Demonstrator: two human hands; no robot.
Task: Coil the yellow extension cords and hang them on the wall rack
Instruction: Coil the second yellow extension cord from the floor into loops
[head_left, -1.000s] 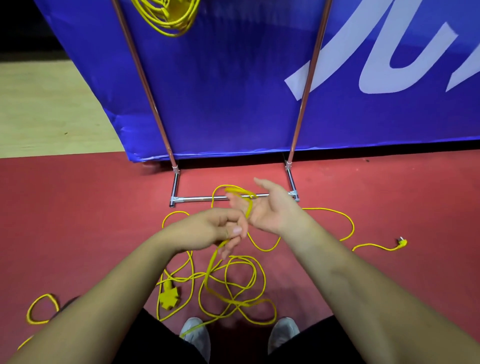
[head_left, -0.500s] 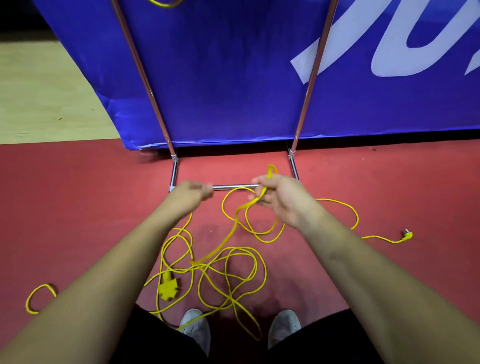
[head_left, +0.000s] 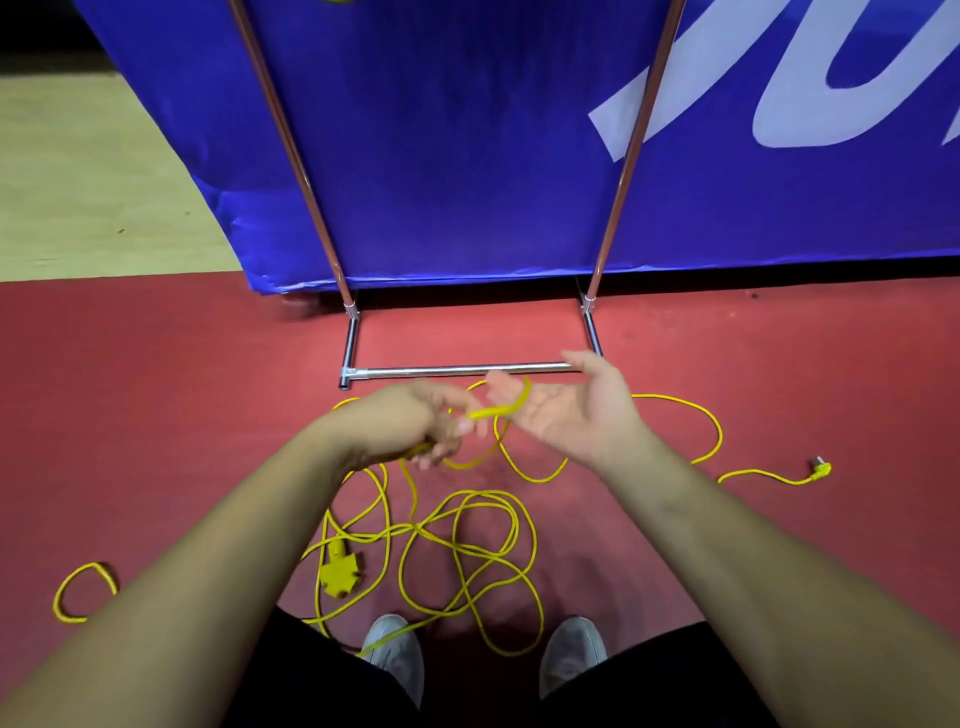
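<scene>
Head view: at frame centre, a person's left hand (head_left: 415, 423) pinches the yellow extension cord (head_left: 415, 527), one loop draped across the flat, upturned right hand (head_left: 576, 413). Most of it lies tangled on the red floor (head_left: 156, 415) at lower centre, before the rack (head_left: 457, 370). Even, untwisted loops should coil best.

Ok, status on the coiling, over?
Left hand grips yellow cord. Right hand open, one loop over it. Rest lies tangled on red floor, by the shoes.
</scene>
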